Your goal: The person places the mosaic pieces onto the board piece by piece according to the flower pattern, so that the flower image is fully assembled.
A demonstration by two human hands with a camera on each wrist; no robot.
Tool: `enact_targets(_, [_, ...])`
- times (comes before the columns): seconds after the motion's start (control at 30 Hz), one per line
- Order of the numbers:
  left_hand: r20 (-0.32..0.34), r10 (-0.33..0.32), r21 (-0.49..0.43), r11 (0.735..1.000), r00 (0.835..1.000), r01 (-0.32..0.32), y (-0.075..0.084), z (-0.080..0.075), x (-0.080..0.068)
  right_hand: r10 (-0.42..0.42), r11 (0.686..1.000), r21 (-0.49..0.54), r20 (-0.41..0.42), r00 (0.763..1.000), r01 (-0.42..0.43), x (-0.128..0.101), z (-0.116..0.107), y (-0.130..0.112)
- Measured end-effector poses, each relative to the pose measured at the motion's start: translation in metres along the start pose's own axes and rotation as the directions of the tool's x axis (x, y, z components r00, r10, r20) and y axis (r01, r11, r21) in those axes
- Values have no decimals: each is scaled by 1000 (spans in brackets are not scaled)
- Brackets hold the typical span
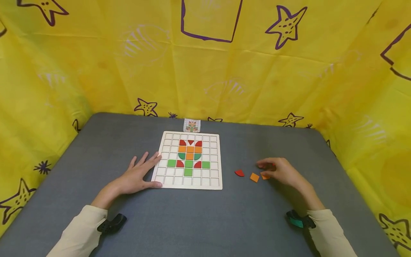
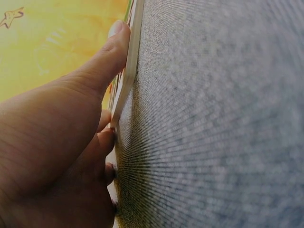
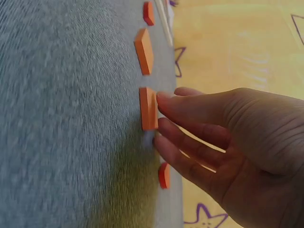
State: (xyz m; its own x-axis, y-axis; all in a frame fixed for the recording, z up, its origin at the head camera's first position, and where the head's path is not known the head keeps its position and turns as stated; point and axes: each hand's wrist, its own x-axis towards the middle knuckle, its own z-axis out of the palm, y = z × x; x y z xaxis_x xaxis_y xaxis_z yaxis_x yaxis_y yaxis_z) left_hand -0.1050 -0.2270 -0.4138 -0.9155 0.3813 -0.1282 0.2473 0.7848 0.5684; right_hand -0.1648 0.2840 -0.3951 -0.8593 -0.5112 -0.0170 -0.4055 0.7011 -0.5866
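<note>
**Hands at a wooden grid board, loose tiles to the right**

We are seeing the left hand (image 1: pixel 138 174) lying flat on the grey table (image 1: pixel 96 150), fingers straight and spread, grasping nothing; its fingertips are touching the left edge of the wooden grid board (image 1: pixel 212 157), and in the left wrist view the thumb (image 2: pixel 107 52) is pressing against the board's thin edge. The board is sitting mid-table, carrying a flower pattern of red, orange and green tiles (image 1: pixel 189 156) in its middle cells. Just behind the board, a small pattern card (image 1: pixel 192 125) is lying by the yellow star-printed cloth (image 1: pixel 96 71); any writing on it is too small to read, and we are finding no other labels.

Right of the board, a red quarter-round tile (image 1: pixel 239 173) and an orange square tile (image 1: pixel 254 177) are lying apart on the table. The right hand (image 1: pixel 280 172) is resting just beyond them, fingers loosely extended and touching another orange tile (image 3: pixel 148 108) without curling round it. A red piece (image 3: pixel 164 175) is lying under the fingers
</note>
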Motion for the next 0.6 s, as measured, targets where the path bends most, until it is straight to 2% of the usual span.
enact_targets(0.1, [1,1,-3,1000,1000,-1,0,0,0,-2,1000,-2,4,1000,2,-5,-3,4])
enact_targets(0.27, [-4,3,-4,1000,1000,-3,0,0,0,-15,998,54,29,999,14,-13,-5,5])
enact_targets(0.6, [0,-12,-2,1000,1000,12,0,1,0,-25,999,38,-53,998,27,-16,-4,6])
